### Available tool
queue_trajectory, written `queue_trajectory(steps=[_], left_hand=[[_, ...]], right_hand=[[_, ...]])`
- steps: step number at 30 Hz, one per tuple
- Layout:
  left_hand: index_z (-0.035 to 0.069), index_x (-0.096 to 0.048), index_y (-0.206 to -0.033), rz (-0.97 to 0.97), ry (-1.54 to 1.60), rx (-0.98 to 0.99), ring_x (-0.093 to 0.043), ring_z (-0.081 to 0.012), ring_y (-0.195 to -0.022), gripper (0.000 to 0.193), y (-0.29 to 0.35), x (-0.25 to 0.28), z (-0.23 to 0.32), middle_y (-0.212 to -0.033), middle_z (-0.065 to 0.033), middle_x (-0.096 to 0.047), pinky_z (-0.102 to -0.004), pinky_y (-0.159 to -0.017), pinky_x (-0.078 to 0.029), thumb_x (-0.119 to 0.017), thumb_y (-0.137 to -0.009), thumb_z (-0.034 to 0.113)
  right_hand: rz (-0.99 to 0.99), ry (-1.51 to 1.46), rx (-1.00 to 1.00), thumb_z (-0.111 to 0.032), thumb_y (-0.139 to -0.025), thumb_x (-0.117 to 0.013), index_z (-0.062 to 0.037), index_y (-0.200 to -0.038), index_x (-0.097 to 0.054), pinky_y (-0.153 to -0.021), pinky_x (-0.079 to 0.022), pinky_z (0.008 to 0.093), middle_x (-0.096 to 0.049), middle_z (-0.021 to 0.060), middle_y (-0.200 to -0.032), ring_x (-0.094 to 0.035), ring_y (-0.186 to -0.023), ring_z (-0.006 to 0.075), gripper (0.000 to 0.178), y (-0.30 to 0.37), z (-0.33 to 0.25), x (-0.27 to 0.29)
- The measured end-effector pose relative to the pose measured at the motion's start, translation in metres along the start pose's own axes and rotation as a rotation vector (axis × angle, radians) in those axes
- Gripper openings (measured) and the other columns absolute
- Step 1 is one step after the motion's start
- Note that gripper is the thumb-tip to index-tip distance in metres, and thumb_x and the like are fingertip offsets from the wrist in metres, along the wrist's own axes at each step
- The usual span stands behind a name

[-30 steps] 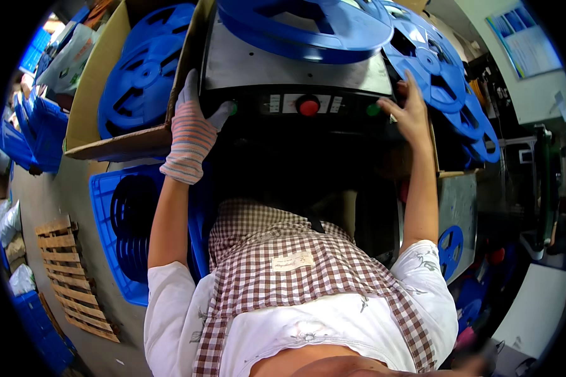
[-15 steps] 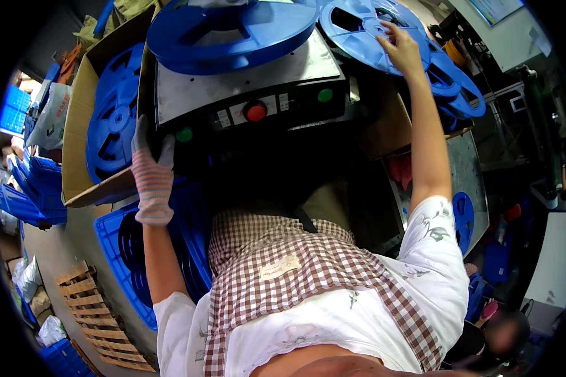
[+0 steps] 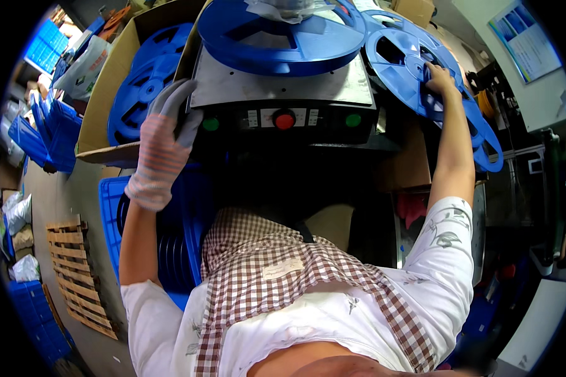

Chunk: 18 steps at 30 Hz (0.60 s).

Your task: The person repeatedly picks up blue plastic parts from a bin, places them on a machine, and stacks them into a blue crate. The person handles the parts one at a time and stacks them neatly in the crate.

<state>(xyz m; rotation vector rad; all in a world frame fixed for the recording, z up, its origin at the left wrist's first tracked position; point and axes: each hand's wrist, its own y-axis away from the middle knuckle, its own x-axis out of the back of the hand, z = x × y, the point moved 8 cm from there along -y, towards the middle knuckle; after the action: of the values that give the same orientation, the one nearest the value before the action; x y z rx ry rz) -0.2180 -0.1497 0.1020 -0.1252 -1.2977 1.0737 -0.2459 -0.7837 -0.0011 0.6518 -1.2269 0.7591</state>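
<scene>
A round blue plastic reel disc [image 3: 324, 43] with cut-out windows lies flat on a grey machine [image 3: 233, 88] straight ahead. My left hand [image 3: 162, 141], in a pale striped glove, is raised beside the machine's front left corner. Its fingers are stretched out with nothing in them. At the right, another blue reel disc [image 3: 414, 64] tops a loose pile of similar discs. My bare right hand [image 3: 442, 80] has its fingers curled at one of that disc's windows, gripping it; the fingertips are partly hidden.
Two green buttons flank a red button [image 3: 284, 119] on the machine's front. An open cardboard box [image 3: 94, 129] of blue discs stands left of it. Below sits a blue crate [image 3: 110, 207] holding dark discs. A wooden pallet [image 3: 75, 270] lies on the floor at left.
My right hand has curled its fingers into the disc's window, where before it reached over near the hub. My left hand has lifted beside the machine corner. The whole view has shifted.
</scene>
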Motion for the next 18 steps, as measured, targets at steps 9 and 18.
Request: queue_trajectory(steps=[9, 18], left_hand=[[0.008, -0.054, -0.127, -0.108, -0.354, -0.307, -0.059, -0.0294, -0.108, 0.044, -0.071, -0.048, 0.017, -0.12, -0.0127, -0.06, -0.0352, -0.093, -0.048, -0.066, -0.085, 0.017], [0.011, -0.052, -0.129, -0.148, -0.686, -0.523, -0.055, -0.0284, -0.116, 0.043, -0.096, -0.105, -0.003, -0.126, -0.0094, -0.057, -0.0394, -0.102, -0.041, -0.059, -0.089, 0.026]], right_hand=[[0.466, -0.149, 0.146, -0.042, -0.073, -0.064, -0.0274, -0.133, -0.053, -0.098, -0.041, 0.0463, -0.058, 0.0196, -0.112, -0.05, -0.113, 0.0377, 0.063, 0.126, 0.035, 0.076], [0.38, -1.623, 0.079, -0.047, -0.087, -0.051, -0.0034, -0.125, -0.051, -0.076, -0.044, 0.0304, -0.056, 0.0098, -0.096, -0.053, -0.085, 0.0164, 0.058, 0.366, 0.012, 0.023]])
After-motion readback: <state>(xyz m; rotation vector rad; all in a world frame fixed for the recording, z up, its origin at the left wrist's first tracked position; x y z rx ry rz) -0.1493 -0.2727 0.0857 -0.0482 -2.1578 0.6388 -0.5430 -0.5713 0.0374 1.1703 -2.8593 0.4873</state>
